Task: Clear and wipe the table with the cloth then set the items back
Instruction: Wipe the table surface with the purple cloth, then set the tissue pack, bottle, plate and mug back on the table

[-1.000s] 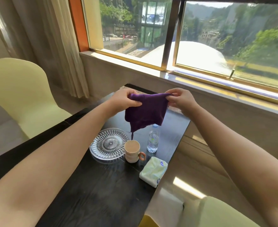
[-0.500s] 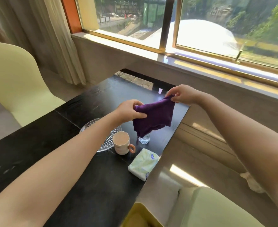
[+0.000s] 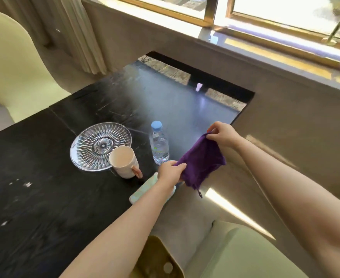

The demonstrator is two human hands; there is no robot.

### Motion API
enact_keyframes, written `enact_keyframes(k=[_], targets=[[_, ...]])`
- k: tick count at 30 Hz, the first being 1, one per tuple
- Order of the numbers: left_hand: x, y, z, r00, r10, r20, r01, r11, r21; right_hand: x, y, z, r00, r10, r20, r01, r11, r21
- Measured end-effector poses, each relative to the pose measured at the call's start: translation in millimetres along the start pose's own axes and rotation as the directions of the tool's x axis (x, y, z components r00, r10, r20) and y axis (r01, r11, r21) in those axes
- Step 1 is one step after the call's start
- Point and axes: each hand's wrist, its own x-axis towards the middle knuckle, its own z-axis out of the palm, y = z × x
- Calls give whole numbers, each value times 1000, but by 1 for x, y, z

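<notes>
A single wide-angle camera, worn on the person's head, looked forward and steeply down across the black tabletop [image 3: 44, 197] toward the window sill [image 3: 265, 55] at the far end. Both forearms reached in from the bottom edge, placing the lens close above the near right corner of the tabletop. A pale chair [image 3: 10, 67] filled the left edge. No second view was provided.

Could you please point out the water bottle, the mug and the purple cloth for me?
water bottle [image 3: 159, 145], head view, on the clear body below the blue cap.
mug [image 3: 125, 163], head view, on the outer wall below the rim.
purple cloth [image 3: 202, 162], head view, on the middle of the hanging fabric.
</notes>
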Motion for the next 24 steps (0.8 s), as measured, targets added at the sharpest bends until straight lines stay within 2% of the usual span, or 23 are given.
enact_keyframes(k=[4,7,10,12,15,18,22,24], targets=[[34,-16,8,995,-36,-97,31,999,-45,37,17,32,999,8,34,-7,1000,-19],[77,-32,3,981,-20,-192,22,1000,5,66,20,53,1000,12,22,-12,1000,-6],[83,-33,-2,962,34,-271,-1,993,119,90,17,74,1000,-6,-10,6,1000,-5],[70,-32,-4,962,84,-261,-20,971,239,100,16,88,999,-33,-14,33,999,-32],[52,-44,-17,959,185,-215,-73,893,444,108,18,108,998,-55,-5,55,995,-82],[38,-60,-36,943,293,-158,-128,758,640,112,27,117,997,-71,36,76,980,-182],[28,-79,-55,963,242,-117,-57,609,791,107,30,113,974,-142,176,198,910,-365],[26,-86,-60,968,229,-108,-39,556,830,100,22,109,956,-205,208,272,886,-376]])
